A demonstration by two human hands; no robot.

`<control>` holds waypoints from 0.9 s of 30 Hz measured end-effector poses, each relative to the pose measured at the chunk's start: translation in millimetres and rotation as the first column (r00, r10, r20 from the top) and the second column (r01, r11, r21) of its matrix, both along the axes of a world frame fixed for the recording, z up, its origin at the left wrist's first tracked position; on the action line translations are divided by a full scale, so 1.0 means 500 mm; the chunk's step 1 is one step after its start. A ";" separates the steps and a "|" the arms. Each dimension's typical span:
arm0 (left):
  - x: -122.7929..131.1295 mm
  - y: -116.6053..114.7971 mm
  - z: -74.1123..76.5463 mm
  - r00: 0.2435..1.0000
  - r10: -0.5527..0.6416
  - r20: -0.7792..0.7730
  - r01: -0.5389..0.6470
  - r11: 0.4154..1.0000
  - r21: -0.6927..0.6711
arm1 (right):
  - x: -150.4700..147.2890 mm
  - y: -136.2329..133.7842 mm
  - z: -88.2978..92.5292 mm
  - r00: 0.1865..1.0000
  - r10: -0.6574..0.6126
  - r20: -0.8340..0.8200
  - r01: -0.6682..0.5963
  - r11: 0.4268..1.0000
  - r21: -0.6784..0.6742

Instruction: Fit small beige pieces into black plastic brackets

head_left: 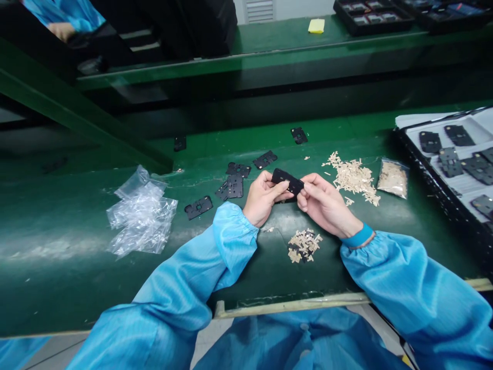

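Observation:
Between my hands, just above the green bench, is a flat black plastic part (285, 179). My left hand (264, 198) grips its left end, thumb on top. My right hand (323, 201) pinches its right end between thumb and fingers. Below the hands lies a small heap of beige and black pieces (304, 245). A larger pile of small beige T-shaped pieces (354, 177) spreads out to the right, beside a clear bag (393, 178) filled with similar pieces. Several more black plastic parts (235, 184) lie left of my hands, some overlapping.
Crumpled clear plastic bags (142, 216) form a pile at the left. A black-rimmed tray (427, 174) holding black parts stands at the right. A green post (127, 139) slants down on the left. Across the raised shelf, a co-worker's hand (61, 31) shows; trays (373, 15) sit at the back right.

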State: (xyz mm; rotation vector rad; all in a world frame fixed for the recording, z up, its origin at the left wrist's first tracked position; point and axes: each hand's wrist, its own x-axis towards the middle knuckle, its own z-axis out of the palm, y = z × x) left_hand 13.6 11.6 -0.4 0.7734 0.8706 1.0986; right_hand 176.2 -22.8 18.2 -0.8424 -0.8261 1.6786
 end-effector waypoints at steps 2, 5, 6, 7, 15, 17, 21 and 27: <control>0.000 0.000 0.001 1.000 0.011 0.007 -0.011 1.000 -0.007 | 0.004 0.001 -0.003 0.999 0.013 0.045 -0.014 1.000 0.000; 0.002 -0.001 0.002 1.000 0.022 0.013 -0.022 1.000 -0.006 | 0.011 0.005 -0.009 0.995 -0.006 0.103 0.004 1.000 0.015; 0.003 -0.001 0.001 1.000 0.021 0.015 -0.021 1.000 -0.001 | 0.012 0.007 -0.011 0.992 -0.035 0.125 0.032 0.999 0.031; 0.003 -0.001 0.001 1.000 0.018 0.013 -0.018 1.000 0.004 | 0.014 0.008 -0.012 0.985 -0.072 0.154 0.065 0.997 0.051; 0.004 -0.005 -0.009 0.997 -0.027 -0.070 0.030 0.999 0.037 | 0.013 0.007 -0.011 0.850 -0.262 0.458 0.159 0.955 0.251; 0.004 -0.005 -0.010 0.997 -0.026 -0.071 0.028 0.999 0.037 | 0.013 0.006 -0.012 0.851 -0.247 0.464 0.133 0.955 0.265; 0.004 -0.003 -0.009 0.998 -0.006 -0.063 0.009 0.999 0.036 | 0.017 0.007 -0.012 0.856 -0.221 0.467 0.100 0.957 0.271; 0.003 -0.002 -0.007 0.995 -0.037 -0.089 0.041 0.998 0.043 | 0.018 0.007 -0.004 0.866 -0.155 0.476 0.064 0.977 0.201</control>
